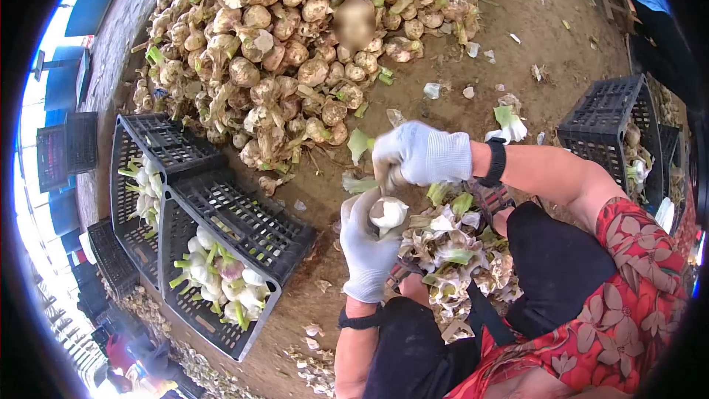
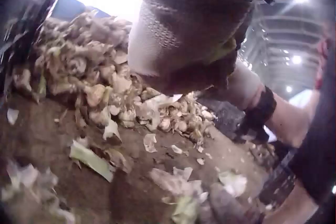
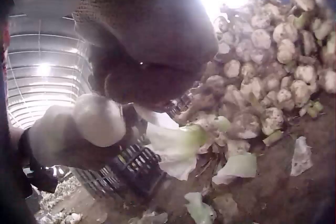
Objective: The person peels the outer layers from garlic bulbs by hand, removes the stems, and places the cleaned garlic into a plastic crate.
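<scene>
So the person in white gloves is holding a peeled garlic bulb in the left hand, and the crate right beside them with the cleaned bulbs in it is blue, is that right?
Not quite. The crate holding the cleaned bulbs is black, not blue, as the head view shows. The rest holds: the gloved left hand does hold the peeled garlic bulb.

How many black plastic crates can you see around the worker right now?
4 clear ones. Two side by side at left, the nearer crate and farther crate, both holding peeled garlic; one right crate; one far-left crate. More may be hidden at the edges.
</scene>
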`<state>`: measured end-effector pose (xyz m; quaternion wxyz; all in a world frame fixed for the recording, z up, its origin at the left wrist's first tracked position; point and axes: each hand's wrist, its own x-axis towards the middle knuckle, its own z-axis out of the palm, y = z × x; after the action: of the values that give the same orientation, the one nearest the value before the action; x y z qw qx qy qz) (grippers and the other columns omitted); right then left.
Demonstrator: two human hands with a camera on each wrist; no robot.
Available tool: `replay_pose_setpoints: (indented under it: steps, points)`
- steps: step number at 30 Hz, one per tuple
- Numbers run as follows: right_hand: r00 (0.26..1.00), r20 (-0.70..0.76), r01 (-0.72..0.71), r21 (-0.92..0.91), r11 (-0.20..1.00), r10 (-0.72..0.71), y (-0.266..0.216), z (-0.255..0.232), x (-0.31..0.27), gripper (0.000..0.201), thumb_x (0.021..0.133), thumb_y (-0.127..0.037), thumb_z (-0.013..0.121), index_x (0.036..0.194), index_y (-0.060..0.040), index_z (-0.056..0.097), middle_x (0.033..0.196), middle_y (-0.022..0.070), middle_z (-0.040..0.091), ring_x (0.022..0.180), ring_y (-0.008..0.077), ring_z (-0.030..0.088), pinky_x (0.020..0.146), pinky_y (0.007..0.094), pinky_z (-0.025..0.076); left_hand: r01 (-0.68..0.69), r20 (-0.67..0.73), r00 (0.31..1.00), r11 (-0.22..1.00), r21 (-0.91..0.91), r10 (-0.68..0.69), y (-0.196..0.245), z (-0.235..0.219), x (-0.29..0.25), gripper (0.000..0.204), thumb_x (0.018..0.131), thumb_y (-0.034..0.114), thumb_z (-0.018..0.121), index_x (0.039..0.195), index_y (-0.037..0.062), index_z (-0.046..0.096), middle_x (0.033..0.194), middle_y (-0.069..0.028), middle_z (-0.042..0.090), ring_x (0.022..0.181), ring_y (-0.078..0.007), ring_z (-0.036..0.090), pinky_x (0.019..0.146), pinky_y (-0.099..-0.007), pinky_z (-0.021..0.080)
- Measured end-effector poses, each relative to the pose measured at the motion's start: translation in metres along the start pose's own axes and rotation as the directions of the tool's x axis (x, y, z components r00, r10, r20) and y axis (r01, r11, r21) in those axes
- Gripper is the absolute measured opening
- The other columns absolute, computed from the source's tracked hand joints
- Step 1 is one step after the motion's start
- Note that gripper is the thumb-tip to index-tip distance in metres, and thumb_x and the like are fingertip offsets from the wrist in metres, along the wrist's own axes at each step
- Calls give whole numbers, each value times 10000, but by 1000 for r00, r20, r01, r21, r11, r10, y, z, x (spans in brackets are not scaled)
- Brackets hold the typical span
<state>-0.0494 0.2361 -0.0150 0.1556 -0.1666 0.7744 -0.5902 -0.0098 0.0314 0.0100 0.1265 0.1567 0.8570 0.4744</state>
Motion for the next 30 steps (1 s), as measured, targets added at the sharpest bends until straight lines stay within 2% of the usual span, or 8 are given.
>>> replay_pose_setpoints:
  steps: [3, 7, 9, 13, 15, 20, 24, 30]
  points:
    - [946, -250, -235, -82, 969, 209, 13, -14, 4, 137, 737, -92, 706, 863, -45, 680, 821, 88, 655, 806, 223, 647, 722, 333, 506, -69, -2, 998, 992, 109, 70, 7, 0, 2, 513, 654, 15, 770, 1134, 3, 589, 1069, -147, 578, 966, -292, 590, 853, -342, 482]
    - [996, -82, 17, -227, 974, -37, -12, -9, -14, 370, 718, -217, 753, 1039, -62, 651, 1003, 105, 640, 931, 251, 637, 811, 357, 503, -76, -43, 996, 987, 145, 83, 4, 4, 3, 710, 669, 24, 756, 1312, -15, 458, 1092, -176, 569, 989, -333, 582, 866, -380, 478]
    - [989, 55, -115, -269, 956, 134, -37, -1, -17, 525, 701, -281, 782, 1139, -42, 617, 1040, 129, 634, 946, 294, 636, 840, 355, 505, -39, -25, 999, 980, 196, 45, 7, 2, 4, 742, 682, 24, 742, 1347, -15, 414, 1098, -194, 560, 1012, -343, 572, 877, -388, 470]
    - [962, 6, -267, 232, 935, 274, -18, 17, -17, 358, 777, -233, 718, 1056, -24, 637, 926, 102, 685, 873, 217, 651, 789, 323, 503, 214, -42, 976, 976, -42, -215, 23, -1, 7, 728, 721, -6, 689, 1380, -45, 381, 1287, -171, 513, 1157, -252, 531, 968, -343, 431]
    - [954, 13, -275, 430, 860, 298, -10, 20, -18, 298, 810, -204, 699, 1028, -10, 641, 904, 79, 686, 853, 159, 637, 774, 295, 497, 387, 75, 906, 744, -545, -416, 21, -6, 6, 745, 729, -16, 681, 1397, -69, 356, 1332, -157, 500, 1185, -214, 514, 999, -328, 415]
    - [944, 30, -315, 377, 871, 328, -9, 21, -18, 419, 762, -321, 768, 991, 3, 634, 895, 76, 664, 872, 133, 606, 774, 295, 485, 566, 379, 783, 314, -762, -493, 15, -10, 6, 732, 792, -76, 605, 1444, -59, 273, 1275, -162, 537, 1108, -194, 572, 908, -293, 487]
    - [923, 40, -384, 121, 915, 382, -14, 18, -14, 488, 708, -393, 802, 949, -6, 628, 853, 83, 652, 817, 128, 606, 714, 305, 491, 571, 375, 811, 470, -673, -449, 9, -3, 3, 722, 790, -106, 578, 1446, -47, 281, 1259, -154, 547, 1010, -187, 617, 806, -295, 533]
    - [867, 297, -476, 254, 842, 400, 9, 15, -3, 339, 740, -291, 769, 855, 7, 657, 756, 81, 673, 661, 135, 617, 547, 280, 488, 578, 377, 816, 577, -578, -439, 3, -2, -5, 693, 760, -145, 554, 1417, -40, 359, 1197, -148, 583, 885, -159, 641, 673, -252, 551]
